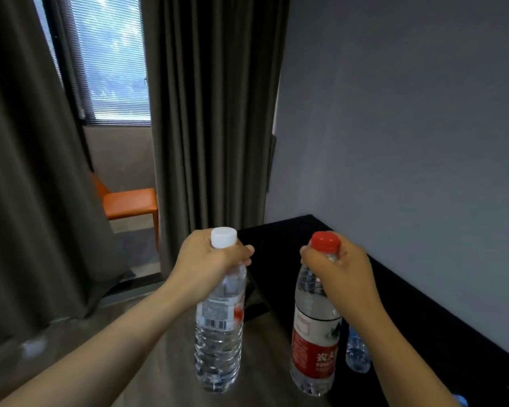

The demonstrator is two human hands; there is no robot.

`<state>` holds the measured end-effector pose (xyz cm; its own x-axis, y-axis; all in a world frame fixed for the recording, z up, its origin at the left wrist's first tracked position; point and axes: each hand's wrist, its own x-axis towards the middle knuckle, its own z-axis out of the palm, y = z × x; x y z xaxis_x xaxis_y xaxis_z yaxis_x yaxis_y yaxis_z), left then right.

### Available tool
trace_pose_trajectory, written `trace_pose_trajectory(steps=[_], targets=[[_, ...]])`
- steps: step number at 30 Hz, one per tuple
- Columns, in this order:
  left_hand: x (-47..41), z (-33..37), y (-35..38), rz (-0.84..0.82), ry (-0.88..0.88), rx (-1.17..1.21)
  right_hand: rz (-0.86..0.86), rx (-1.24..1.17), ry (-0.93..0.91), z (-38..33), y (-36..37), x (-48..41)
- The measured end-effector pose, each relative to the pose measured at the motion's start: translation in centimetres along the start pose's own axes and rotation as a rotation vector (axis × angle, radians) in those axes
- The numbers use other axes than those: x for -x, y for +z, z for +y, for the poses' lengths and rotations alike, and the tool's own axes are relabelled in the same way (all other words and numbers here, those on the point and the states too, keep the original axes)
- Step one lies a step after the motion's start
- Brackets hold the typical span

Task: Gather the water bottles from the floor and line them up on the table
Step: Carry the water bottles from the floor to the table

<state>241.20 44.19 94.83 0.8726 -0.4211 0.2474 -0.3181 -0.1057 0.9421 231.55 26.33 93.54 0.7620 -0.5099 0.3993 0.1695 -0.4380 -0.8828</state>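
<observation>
From my seat, the far left is a dark curtain (27, 171) whose lower folds blur into the floor (165, 362). Next comes a window (115, 60) with slatted blinds; what lies outside is washed out. Below it stands an orange chair (130, 202), of which I see only the seat, one leg and a sliver of the back, the rest cut off by a second curtain (215, 113).

The left hand (206, 265) is wrapped round the neck of the white-capped bottle (219, 333), fingers curled tight just under the cap. That bottle hangs upright in the air above the floor, left of the table corner. Its label is smeared and I can pick out only a barcode.

The black table (423, 318) runs along the grey wall (409, 113); its top is so dark that I cannot read its surface.

The right hand (341, 271) grips the neck of the red-capped bottle (315, 342) in the same way, the cap standing clear above the fingers. This bottle is also upright and held in the air, at the table's near edge; I cannot tell whether its base is over floor or tabletop.

Behind the right forearm a third bottle (356, 356) shows only its lower part. I cannot tell what it stands on. At the bottom right corner a small bluish shape is cut off by the frame.
</observation>
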Motion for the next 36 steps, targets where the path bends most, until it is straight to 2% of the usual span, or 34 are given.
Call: trace_pose_trajectory(steps=[8,14,18,36], targets=[[-12.4,-5.8,-0.3,-0.168,-0.011,0.037,0.122,0.047,0.110,4.4,4.6,-7.4],[-19.3,-10.5,2.1,-0.293,-0.041,0.035,0.212,0.057,0.241,9.3,6.2,-10.6],[-23.2,-13.5,4.6,-0.366,-0.112,0.049,0.264,0.062,0.305,12.9,6.2,-12.6],[-40.1,-24.1,18.4,-0.592,-0.334,-0.003,0.299,0.101,0.486,30.3,2.7,-25.3]])
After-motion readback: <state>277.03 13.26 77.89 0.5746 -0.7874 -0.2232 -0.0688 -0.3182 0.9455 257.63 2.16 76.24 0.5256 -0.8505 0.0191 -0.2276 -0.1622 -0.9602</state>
